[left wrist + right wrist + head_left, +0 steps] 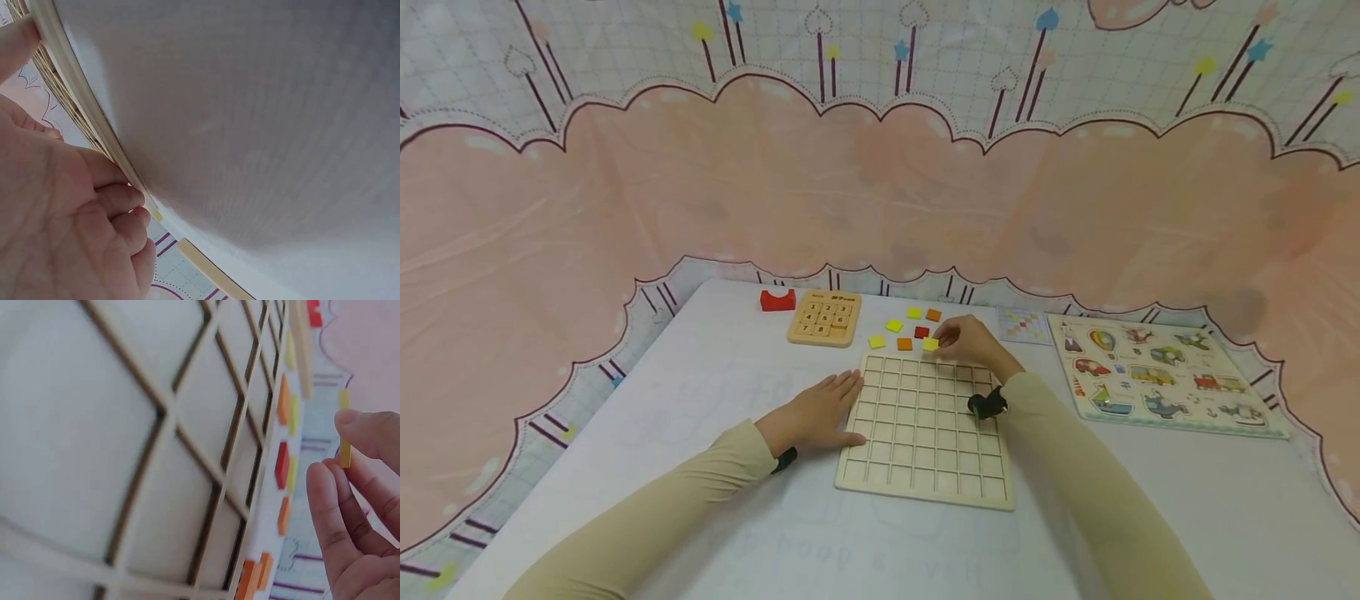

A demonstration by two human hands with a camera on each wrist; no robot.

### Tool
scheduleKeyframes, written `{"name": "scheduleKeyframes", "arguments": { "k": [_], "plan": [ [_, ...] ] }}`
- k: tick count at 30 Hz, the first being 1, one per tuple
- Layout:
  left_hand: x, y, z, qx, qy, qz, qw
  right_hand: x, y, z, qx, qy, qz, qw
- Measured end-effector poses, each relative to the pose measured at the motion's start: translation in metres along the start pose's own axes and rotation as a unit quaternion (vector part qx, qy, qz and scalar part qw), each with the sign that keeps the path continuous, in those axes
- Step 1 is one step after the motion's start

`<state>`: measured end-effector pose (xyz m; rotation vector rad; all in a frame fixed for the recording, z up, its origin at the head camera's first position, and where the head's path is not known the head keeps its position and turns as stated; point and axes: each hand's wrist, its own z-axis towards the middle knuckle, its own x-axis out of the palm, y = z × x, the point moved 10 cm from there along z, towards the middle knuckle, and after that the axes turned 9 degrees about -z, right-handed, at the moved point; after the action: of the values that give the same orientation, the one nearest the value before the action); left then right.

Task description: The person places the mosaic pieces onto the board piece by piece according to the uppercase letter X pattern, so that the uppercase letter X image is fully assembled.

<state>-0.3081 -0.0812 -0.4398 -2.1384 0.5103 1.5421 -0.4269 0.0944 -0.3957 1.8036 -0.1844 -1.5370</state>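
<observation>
A pale wooden grid board [906, 433] lies on the white table between both hands. My left hand [816, 412] rests at the board's left side with fingers extended, thumb and fingertips at its edge. Above the far edge of the board, my right hand [967, 340] pinches a small yellow square tile [344, 434] between thumb and fingers. Near it, beyond the board, lie a red tile [921, 332], an orange tile [904, 343] and several yellow tiles [893, 326]. In the right wrist view, orange pieces [249, 579] show by the board's edge.
A wooden number slide puzzle [824, 318] and a red notched block [777, 301] stand at the back left. Right of the board lie a colored pattern card [1024, 326] and a picture puzzle board [1165, 375]. A patterned cloth [880, 192] hangs behind the table.
</observation>
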Motion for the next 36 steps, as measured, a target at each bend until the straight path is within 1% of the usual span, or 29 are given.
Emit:
{"name": "scheduleKeyframes", "arguments": {
  "k": [1,2,6,9,15,16,23,31,36],
  "plan": [
    [0.0,0.0,0.0,0.0,0.0,0.0,1.0,0.001,0.002,-0.001,0.0,0.0,0.003,1.0],
    [0.0,0.0,0.0,-0.002,0.001,0.0,1.0,0.004,0.001,-0.002,0.009,0.005,0.01,0.9999],
    [-0.002,0.001,0.001,-0.008,0.0,0.001,1.0,0.011,0.011,-0.007,0.011,0.007,0.031,0.9994],
    [-0.002,0.001,0.001,-0.009,0.001,-0.003,1.0,0.019,0.016,-0.01,0.016,0.021,0.051,0.9984],
    [0.0,0.002,0.002,-0.006,0.001,-0.007,1.0,0.035,0.027,-0.01,-0.011,0.035,0.084,0.9958],
    [0.0,0.002,0.002,-0.007,0.001,-0.006,1.0,0.037,0.029,-0.01,-0.017,0.037,0.083,0.9957],
    [0.001,0.003,0.002,-0.006,0.003,-0.013,0.9999,0.052,0.034,-0.005,-0.017,0.054,0.054,0.9969],
    [0.001,0.003,0.002,-0.002,0.001,-0.013,0.9999,0.062,0.033,0.002,0.012,0.063,0.042,0.997],
    [0.002,0.003,0.001,-0.003,0.002,-0.015,0.9999,0.065,0.032,0.003,0.029,0.065,0.031,0.997]
  ]
}}
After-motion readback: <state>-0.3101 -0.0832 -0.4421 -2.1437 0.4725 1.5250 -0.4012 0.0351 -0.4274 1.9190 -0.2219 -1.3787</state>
